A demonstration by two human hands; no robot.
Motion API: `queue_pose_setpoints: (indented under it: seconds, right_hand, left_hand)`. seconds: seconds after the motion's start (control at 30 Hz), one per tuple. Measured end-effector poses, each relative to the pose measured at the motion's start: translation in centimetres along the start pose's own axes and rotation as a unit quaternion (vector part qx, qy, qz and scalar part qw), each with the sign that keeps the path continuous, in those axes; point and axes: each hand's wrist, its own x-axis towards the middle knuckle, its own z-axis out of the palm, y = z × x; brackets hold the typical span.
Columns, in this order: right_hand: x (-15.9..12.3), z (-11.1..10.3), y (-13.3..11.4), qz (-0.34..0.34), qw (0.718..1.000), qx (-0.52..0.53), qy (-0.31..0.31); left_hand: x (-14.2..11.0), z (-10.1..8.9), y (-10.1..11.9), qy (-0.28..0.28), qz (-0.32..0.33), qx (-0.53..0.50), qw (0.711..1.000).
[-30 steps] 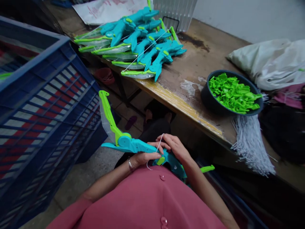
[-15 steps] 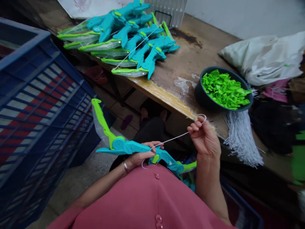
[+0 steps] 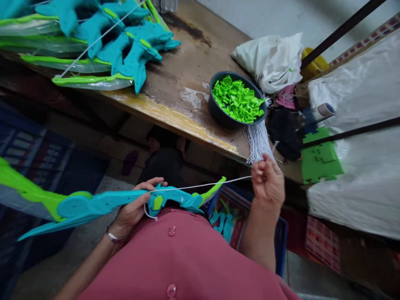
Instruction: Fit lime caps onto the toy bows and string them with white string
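My left hand [image 3: 134, 204] is wrapped round the middle of a toy bow [image 3: 103, 202], a turquoise plastic body with lime-green limbs, held level before my shirt. A white string [image 3: 203, 184] runs taut from the bow's middle to my right hand [image 3: 267, 179], whose fingers pinch it out to the right. A short loose end of the string hangs below my left fingers. On the table [image 3: 200, 54], several similar bows [image 3: 125, 54] lie stacked at the left, one with a string stretched across it.
A dark bowl [image 3: 215, 112] of small lime-green parts stands near the table's edge, beside a hanging bundle of white strings [image 3: 258, 141]. Behind it sits a white sack [image 3: 271, 58]. A blue crate [image 3: 281, 237] with toy parts is below at right; other blue crates [image 3: 53, 166] stand left.
My right hand has drawn the string farther out to the right, so a longer stretch shows. My view has swung to the right, and the left hand still grips the bow.
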Motion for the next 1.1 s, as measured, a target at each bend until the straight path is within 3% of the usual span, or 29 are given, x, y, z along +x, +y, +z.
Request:
queue_pose_setpoints:
  seconds: [0.1,0.17,0.23,0.27,0.33,0.43,0.5,0.63,0.8,1.1]
  right_hand:
    - [-0.8,-2.2,-2.9,-0.142,0.975,-0.109,0.132]
    - [-1.4,-3.3,-4.1,-0.255,0.908,-0.250,0.222]
    - [-2.2,-3.5,-4.0,-0.296,0.843,-0.383,0.234]
    - [-2.6,-3.3,-3.3,-0.283,0.835,-0.423,0.211]
    - [-3.7,-2.2,-0.9,-0.202,0.864,-0.444,0.123]
    - [-5.0,0.2,4.8,-0.076,0.904,-0.421,-0.021]
    - [-5.4,1.6,8.6,-0.047,0.905,-0.416,-0.074]
    - [-4.8,2.9,13.7,-0.061,0.895,-0.431,-0.098]
    - [-2.9,3.2,15.5,-0.104,0.871,-0.470,-0.098]
    - [-1.7,3.6,16.4,-0.133,0.823,-0.540,-0.114]
  left_hand:
    - [-0.3,-0.9,2.4,0.032,0.072,0.031,0.996]
    - [-0.7,-1.4,4.1,0.058,0.114,0.049,0.991]
    - [-1.3,-1.6,5.5,0.072,0.139,0.070,0.985]
    - [-1.6,-1.4,6.1,0.076,0.144,0.086,0.983]
    - [-2.2,-1.0,6.7,0.080,0.147,0.114,0.979]
    - [-2.8,-0.5,7.0,0.087,0.145,0.132,0.977]
    - [-2.8,-0.7,6.9,0.084,0.149,0.136,0.976]
    - [-2.6,-2.1,6.8,0.060,0.172,0.152,0.971]
    - [-2.4,-3.4,6.7,-0.015,0.212,0.165,0.963]
    - [-2.4,-3.4,6.4,-0.030,0.230,0.165,0.959]
